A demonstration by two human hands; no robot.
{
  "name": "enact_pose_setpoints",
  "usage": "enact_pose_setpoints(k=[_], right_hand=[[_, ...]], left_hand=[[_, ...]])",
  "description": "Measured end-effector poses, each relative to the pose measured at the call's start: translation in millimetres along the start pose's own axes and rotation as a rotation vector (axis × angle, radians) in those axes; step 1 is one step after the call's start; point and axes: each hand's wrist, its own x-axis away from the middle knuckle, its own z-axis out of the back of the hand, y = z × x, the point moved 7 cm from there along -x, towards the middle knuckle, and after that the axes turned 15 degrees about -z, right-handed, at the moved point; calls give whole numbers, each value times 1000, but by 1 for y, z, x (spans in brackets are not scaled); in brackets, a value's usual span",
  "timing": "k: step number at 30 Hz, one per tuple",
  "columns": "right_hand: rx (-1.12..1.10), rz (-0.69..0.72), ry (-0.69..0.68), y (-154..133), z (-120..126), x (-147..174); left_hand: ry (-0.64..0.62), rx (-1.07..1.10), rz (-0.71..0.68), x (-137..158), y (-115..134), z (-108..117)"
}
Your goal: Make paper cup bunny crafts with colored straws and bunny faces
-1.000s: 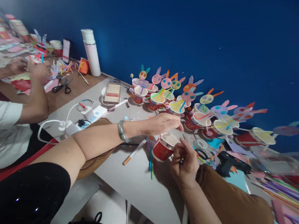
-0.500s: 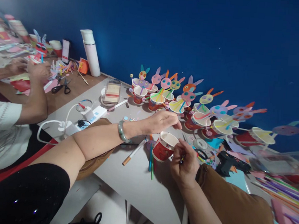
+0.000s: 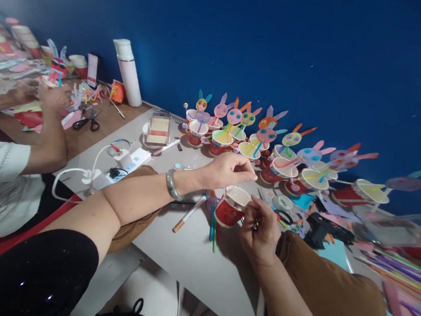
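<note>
My right hand (image 3: pixel 261 231) is closed at the side of a red-and-white paper cup (image 3: pixel 230 211), fingertips at its rim. The cup tilts slightly, its open mouth facing up. Something small and dark shows among the fingers of that hand, too small to name. Above the cup's mouth hovers my left hand (image 3: pixel 231 170), thumb and fingers brought together in a pinch; what they hold, if anything, I cannot make out. A green marker (image 3: pixel 214 239) and a blue one (image 3: pixel 212 222) lie beside the cup.
Several cups with paper rabbit heads (image 3: pixel 234 117) line the wall. A hot glue gun (image 3: pixel 327 232) and brown cushion (image 3: pixel 335 282) lie right. Left are a power strip (image 3: pixel 134 163), a white flask (image 3: pixel 129 77), scissors (image 3: pixel 88 120) and a co-worker's hands (image 3: pixel 55 97).
My left hand's fingers have moved from a looser, downward curl to a rounded pinch above the cup. The cup and my right hand have barely moved.
</note>
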Motion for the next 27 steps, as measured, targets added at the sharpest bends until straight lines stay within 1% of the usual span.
enact_pose_setpoints(k=[9,12,18,22,25,27], right_hand=[[-4,-5,14,4,-2,2],[-20,-7,-1,5,-2,2],[-8,5,59,3,1,1],[-30,4,55,4,1,0],[-41,-8,64,6,2,0],[-42,-17,65,6,2,-1]], left_hand=[[1,46,-50,-1,0,-1],[8,60,-33,0,0,-1],[17,25,-33,0,11,0],[-17,-25,10,3,16,1],[-41,-43,9,4,12,0],[-18,-48,-12,3,6,1]])
